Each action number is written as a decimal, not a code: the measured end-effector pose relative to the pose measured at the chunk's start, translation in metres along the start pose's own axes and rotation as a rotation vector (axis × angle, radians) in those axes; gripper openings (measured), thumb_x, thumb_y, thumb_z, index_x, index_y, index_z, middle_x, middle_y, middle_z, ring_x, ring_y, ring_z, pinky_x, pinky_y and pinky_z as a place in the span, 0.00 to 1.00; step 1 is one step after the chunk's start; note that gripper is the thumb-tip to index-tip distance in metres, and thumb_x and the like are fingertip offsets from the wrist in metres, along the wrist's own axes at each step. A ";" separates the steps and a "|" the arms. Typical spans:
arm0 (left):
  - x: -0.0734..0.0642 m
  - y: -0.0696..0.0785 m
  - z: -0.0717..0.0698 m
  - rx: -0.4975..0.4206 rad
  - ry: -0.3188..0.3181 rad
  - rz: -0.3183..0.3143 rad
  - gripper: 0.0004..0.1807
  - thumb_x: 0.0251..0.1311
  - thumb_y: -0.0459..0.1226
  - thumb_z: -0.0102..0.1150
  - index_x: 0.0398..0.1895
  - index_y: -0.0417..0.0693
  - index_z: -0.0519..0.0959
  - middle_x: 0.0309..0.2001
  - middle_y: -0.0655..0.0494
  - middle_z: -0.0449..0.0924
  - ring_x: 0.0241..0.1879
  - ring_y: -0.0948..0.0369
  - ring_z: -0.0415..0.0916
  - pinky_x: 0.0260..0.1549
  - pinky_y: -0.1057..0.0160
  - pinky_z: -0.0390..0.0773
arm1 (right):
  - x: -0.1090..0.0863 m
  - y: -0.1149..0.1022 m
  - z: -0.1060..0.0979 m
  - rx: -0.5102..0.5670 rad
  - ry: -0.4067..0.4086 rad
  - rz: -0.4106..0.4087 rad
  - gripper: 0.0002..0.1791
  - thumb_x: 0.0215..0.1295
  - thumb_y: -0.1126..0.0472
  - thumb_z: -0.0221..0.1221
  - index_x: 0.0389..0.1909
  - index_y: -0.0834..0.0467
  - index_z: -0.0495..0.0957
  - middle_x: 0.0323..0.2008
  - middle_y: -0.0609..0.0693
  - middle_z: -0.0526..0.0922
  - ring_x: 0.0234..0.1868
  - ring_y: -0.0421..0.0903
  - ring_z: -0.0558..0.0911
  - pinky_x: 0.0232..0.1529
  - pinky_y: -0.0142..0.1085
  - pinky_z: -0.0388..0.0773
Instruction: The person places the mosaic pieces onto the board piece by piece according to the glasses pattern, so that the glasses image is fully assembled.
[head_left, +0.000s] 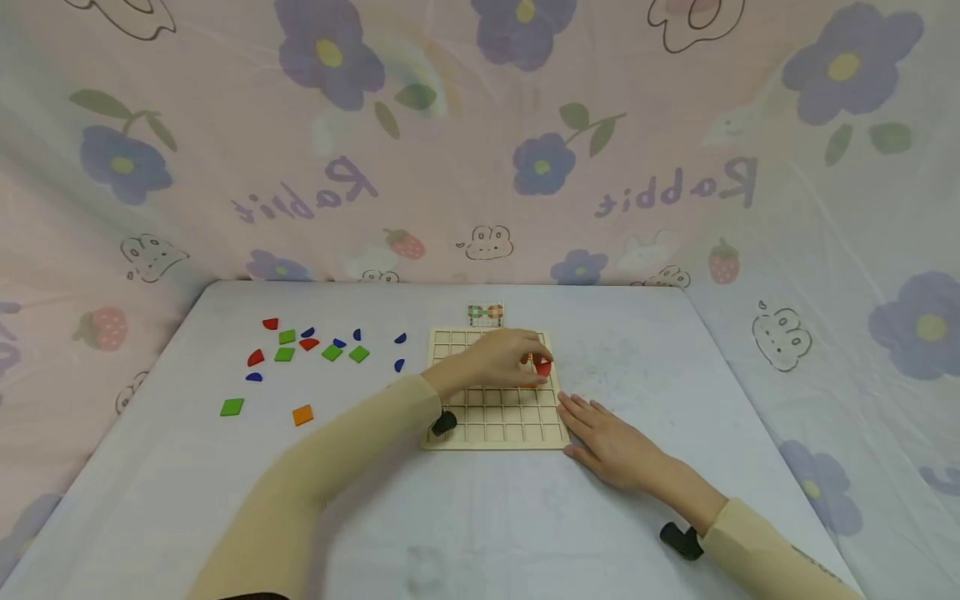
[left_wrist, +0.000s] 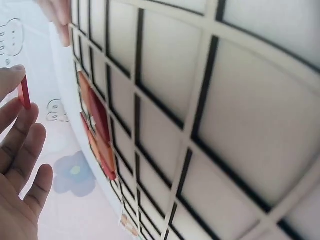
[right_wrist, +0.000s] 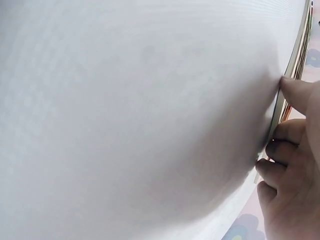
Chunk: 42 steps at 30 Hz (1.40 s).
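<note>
My left hand [head_left: 504, 358] reaches over the pale wooden grid board [head_left: 517, 433] near its right side. Its thumb and fingers pinch a red, curved-edged piece [head_left: 543, 367], which appears edge-on in the left wrist view as a thin red strip [left_wrist: 24, 92], clear of the board. Several red and orange pieces [left_wrist: 100, 122] sit in the board's cells beyond; in the head view the left hand mostly covers them. Along the right edge of the board lies my right hand [head_left: 618, 450], fingers extended, its fingertips touching the rim.
Loose flat pieces are scattered left of the board: green diamonds [head_left: 284, 354], red wedges [head_left: 256, 357], blue half-rounds [head_left: 399, 365] and an orange square [head_left: 302, 415]. A small pattern card [head_left: 486, 314] stands behind the board. A printed curtain [head_left: 450, 167] surrounds the white table [head_left: 487, 517].
</note>
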<state>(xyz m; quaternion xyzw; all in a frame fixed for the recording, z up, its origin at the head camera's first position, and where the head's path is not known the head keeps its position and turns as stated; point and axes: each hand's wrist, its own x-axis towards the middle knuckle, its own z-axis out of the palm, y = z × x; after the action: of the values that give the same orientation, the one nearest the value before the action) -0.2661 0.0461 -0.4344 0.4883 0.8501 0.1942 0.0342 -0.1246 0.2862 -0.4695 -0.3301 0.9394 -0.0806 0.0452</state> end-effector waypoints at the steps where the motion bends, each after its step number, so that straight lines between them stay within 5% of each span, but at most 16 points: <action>1: 0.002 -0.001 0.003 0.013 -0.011 0.001 0.20 0.68 0.49 0.68 0.58 0.52 0.85 0.47 0.62 0.83 0.41 0.66 0.79 0.40 0.69 0.78 | 0.000 0.000 0.000 0.001 -0.004 0.003 0.37 0.78 0.52 0.58 0.77 0.69 0.61 0.79 0.64 0.59 0.78 0.63 0.62 0.74 0.58 0.61; 19: 0.019 -0.007 0.024 0.146 -0.151 -0.042 0.19 0.67 0.55 0.66 0.55 0.59 0.87 0.46 0.62 0.81 0.43 0.67 0.76 0.41 0.66 0.77 | 0.001 -0.002 -0.004 0.010 -0.030 0.011 0.35 0.79 0.52 0.57 0.77 0.69 0.61 0.79 0.64 0.59 0.78 0.64 0.61 0.74 0.59 0.61; 42: 0.019 -0.011 0.028 0.108 -0.158 -0.064 0.18 0.69 0.51 0.65 0.57 0.57 0.86 0.51 0.60 0.81 0.46 0.65 0.77 0.46 0.64 0.78 | 0.002 0.001 -0.002 0.029 -0.037 0.011 0.36 0.79 0.52 0.57 0.77 0.69 0.61 0.79 0.64 0.58 0.78 0.64 0.60 0.74 0.59 0.60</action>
<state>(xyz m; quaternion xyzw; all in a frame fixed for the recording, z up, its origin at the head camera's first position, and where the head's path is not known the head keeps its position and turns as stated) -0.2781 0.0657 -0.4618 0.4758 0.8691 0.1077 0.0811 -0.1271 0.2854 -0.4674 -0.3256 0.9390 -0.0876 0.0679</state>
